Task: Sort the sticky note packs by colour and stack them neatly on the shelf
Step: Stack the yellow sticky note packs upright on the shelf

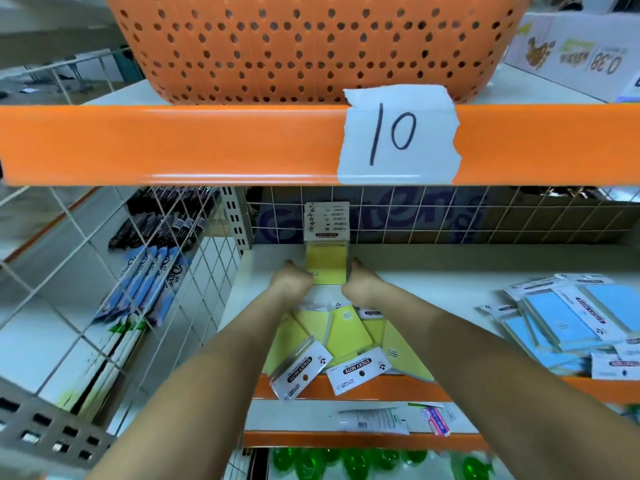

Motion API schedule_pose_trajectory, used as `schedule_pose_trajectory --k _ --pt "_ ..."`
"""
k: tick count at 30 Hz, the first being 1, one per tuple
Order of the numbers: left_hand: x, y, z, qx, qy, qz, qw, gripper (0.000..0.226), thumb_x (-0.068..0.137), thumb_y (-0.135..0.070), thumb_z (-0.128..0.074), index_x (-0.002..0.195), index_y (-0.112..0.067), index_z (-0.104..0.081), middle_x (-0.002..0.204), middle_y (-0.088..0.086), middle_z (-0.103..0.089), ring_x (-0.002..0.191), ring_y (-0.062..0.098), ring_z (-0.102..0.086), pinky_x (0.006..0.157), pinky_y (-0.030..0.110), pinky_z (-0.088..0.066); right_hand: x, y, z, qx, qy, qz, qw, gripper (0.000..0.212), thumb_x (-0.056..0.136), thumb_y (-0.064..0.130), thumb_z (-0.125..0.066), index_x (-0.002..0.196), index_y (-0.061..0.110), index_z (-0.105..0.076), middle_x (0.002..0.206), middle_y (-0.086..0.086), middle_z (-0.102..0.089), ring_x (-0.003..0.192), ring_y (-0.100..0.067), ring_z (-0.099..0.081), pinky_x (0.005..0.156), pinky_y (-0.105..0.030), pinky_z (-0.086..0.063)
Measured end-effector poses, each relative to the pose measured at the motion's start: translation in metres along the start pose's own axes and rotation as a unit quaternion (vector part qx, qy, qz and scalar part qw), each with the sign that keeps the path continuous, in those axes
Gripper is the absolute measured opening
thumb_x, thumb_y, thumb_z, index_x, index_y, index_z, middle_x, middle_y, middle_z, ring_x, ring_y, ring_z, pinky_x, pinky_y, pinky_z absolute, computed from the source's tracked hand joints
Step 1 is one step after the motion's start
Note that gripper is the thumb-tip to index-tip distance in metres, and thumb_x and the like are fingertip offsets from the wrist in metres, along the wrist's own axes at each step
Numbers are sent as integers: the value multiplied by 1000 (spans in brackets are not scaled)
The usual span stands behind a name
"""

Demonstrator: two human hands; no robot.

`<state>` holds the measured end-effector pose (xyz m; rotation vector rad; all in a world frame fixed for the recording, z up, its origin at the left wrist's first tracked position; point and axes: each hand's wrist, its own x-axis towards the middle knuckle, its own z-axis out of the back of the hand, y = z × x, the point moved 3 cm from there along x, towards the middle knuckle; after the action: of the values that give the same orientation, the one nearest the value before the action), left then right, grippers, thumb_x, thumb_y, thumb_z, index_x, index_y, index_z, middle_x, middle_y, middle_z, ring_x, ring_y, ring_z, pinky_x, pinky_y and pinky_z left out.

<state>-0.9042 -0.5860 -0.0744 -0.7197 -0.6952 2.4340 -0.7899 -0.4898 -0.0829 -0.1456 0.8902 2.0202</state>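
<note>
A stack of yellow sticky note packs leans against the wire grid at the back of the white shelf, its header card up. My left hand grips its left edge and my right hand grips its right edge. Below my wrists, several loose yellow packs lie fanned near the shelf's front edge. A jumbled heap of blue packs lies at the right.
An orange beam with a paper label "10" crosses overhead, carrying an orange perforated basket. A wire grid side panel with pens behind it stands at the left. Lower shelves hold tubes and green bottles.
</note>
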Motion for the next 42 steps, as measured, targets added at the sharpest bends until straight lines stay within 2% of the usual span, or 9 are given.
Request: schedule_pose_trajectory --k 2,5,8,11,20,25,33,38,42 --pt "-2 11 9 4 -20 -2 1000 37 94 -19 -46 128 -4 -45 125 17 -56 111 32 -55 74 27 -39 -5 -3 1 -8 -29 5 1000 66 92 11 -47 149 4 -13 133 -14 -46 88 -24 -54 62 -28 -41" --pt "-13 27 18 42 -29 14 999 29 94 -22 -46 117 -5 -50 120 17 -57 107 34 -54 74 27 -38 -22 -9 4 -56 -87 52 993 47 94 20 -51 137 7 -37 134 -14 -44 111 -32 -52 85 -33 -44" --pt "-25 41 22 76 -36 33 996 18 89 -23 -49 101 -10 -50 115 16 -57 102 33 -54 77 29 -43 -42 -8 5 -61 -117 98 986 28 93 23 -49 116 9 -57 121 -9 -51 104 -29 -55 84 -32 -46" --pt "-35 50 24 109 -47 69 990 37 86 -29 -50 116 -7 -50 125 18 -51 114 36 -50 88 36 -45 -61 4 6 -74 -142 146 976 21 91 24 -47 93 11 -63 104 -6 -59 94 -26 -57 75 -33 -48" --pt "-48 62 11 127 27 82 988 58 80 -41 -51 130 -13 -42 133 13 -45 122 34 -45 100 43 -42 -92 21 -25 -198 -20 84 976 51 77 68 -56 67 19 -57 62 2 -61 66 -17 -61 64 -24 -47" --pt "-48 60 5 133 15 82 988 58 86 -42 -49 133 -11 -39 136 14 -41 124 33 -43 103 42 -40 -93 17 -37 -88 132 57 986 34 78 34 -72 55 15 -57 44 5 -59 40 -6 -53 51 -18 -44" --pt "-62 45 17 35 -50 -82 995 55 74 -21 -46 128 -26 -54 137 -1 -49 127 23 -43 105 37 -33 -83 37 -21 -28 68 103 992 21 84 17 -56 65 16 -49 55 -5 -55 51 -22 -54 59 -26 -46" --pt "-68 33 24 -82 -51 -127 987 42 53 -28 -39 88 -25 -62 90 -3 -60 91 22 -48 92 36 -38 -78 53 -1 149 10 148 978 22 87 14 -55 67 16 -46 67 -8 -49 58 -23 -54 59 -34 -52" --pt "-68 27 32 -219 0 -108 970 19 55 -22 -50 74 -19 -56 70 -1 -54 70 19 -49 65 27 -39 -77 62 20 128 -21 168 977 11 93 16 -48 82 13 -47 71 -4 -44 60 -16 -40 48 -25 -31"
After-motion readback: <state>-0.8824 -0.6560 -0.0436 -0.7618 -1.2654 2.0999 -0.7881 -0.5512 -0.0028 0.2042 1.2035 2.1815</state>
